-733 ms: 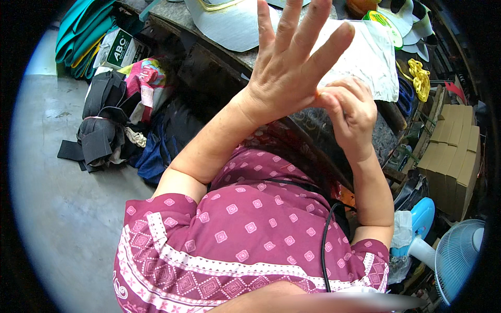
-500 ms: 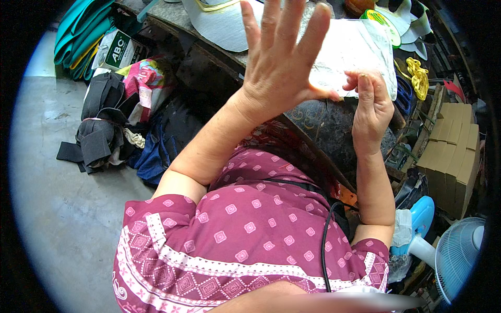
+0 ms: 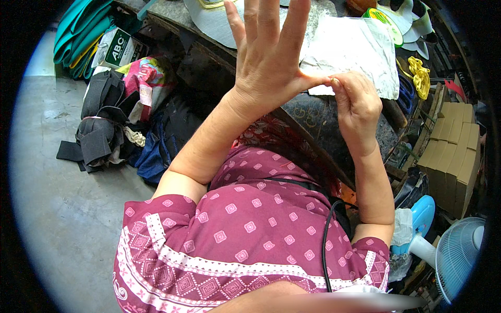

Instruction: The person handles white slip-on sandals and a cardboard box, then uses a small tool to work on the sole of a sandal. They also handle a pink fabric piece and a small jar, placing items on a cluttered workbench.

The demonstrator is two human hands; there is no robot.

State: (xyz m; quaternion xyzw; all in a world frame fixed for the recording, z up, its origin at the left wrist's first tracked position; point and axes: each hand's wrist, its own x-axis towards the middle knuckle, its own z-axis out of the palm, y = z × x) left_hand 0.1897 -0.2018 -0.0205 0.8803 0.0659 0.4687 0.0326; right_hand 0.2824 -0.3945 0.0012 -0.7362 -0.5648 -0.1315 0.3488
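Note:
My left hand point(image 3: 269, 68) is raised in front of me, its fingers spread wide and its thumb stretched to the right. At the tip of that thumb, the fingers of my right hand point(image 3: 359, 107) are pinched together and touch it. Whether something tiny lies in the pinch is too small to tell. Behind the hands, a creased white sheet point(image 3: 360, 47) lies on the dark worktable point(image 3: 313, 112). Partly covered by my left fingers are pale grey cut pieces point(image 3: 214, 28) on the tabletop.
A green and yellow roll point(image 3: 389, 28) and yellow cord point(image 3: 417, 75) are at the far right. Flat cardboard boxes point(image 3: 454, 138) and a blue-white fan point(image 3: 462, 250) stand right. On the left are a bundle of black strips point(image 3: 99, 133) and folded teal sheets point(image 3: 78, 36).
My right hand has moved left and its fingers have come onto the left thumb's tip; before, the two were apart. My left hand has shifted slightly left and up.

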